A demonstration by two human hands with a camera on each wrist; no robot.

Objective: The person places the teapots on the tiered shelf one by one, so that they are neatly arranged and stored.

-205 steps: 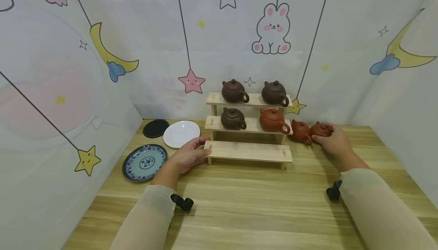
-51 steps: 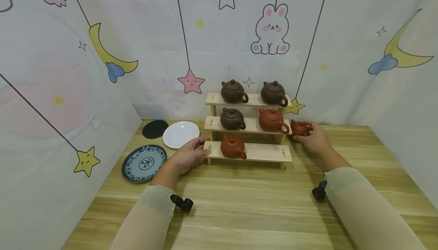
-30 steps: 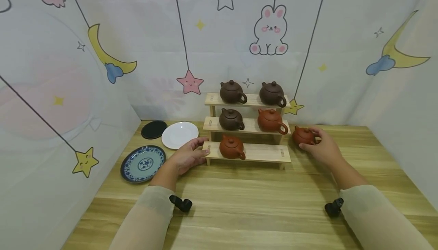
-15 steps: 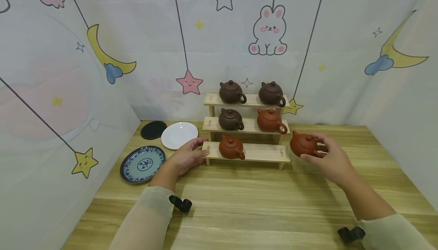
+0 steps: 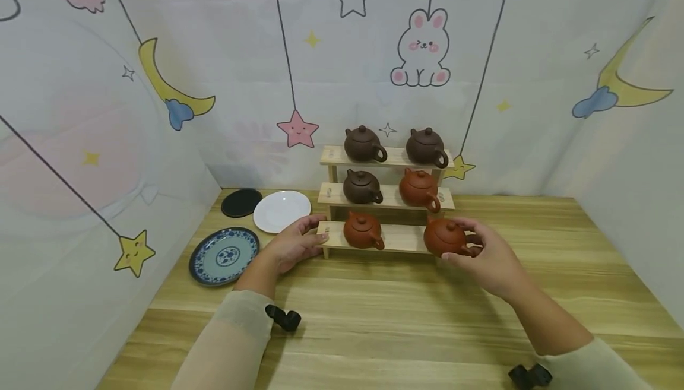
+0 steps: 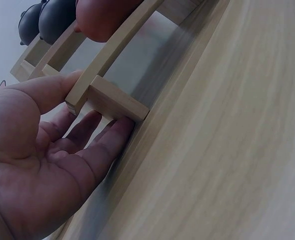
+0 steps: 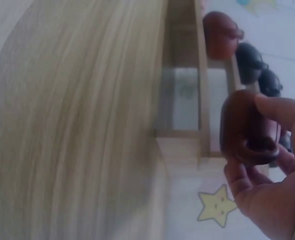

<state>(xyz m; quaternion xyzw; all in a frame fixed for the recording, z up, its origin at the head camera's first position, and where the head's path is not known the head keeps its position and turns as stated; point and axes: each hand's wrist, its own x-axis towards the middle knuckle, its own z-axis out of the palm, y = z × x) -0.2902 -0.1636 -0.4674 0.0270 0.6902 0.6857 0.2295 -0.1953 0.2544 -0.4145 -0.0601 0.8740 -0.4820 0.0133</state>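
Note:
A three-step wooden display stand (image 5: 403, 238) carries teapots. My left hand (image 5: 296, 244) grips the left end of its bottom step, thumb at the board and fingers against the leg (image 6: 115, 100). My right hand (image 5: 491, 259) holds a reddish-brown teapot (image 5: 445, 237) at the right end of the bottom step; whether its base touches the board cannot be told. In the right wrist view, fingers and thumb are around this teapot (image 7: 242, 122). Another reddish teapot (image 5: 362, 231) sits on the bottom step's left. The middle step bears a dark teapot (image 5: 361, 187) and an orange-red teapot (image 5: 418, 188).
Two dark brown teapots (image 5: 363, 144) (image 5: 426, 146) stand on the top step. Left of the stand lie a blue-patterned plate (image 5: 224, 256), a white plate (image 5: 282, 212) and a black round disc (image 5: 241, 203). A printed cloth (image 5: 256, 51) hangs behind the wooden table (image 5: 374, 325).
My right hand has taken the last teapot from the table at right and carried it left to the bottom step. The orange-red teapot above has turned slightly. My left hand stays put.

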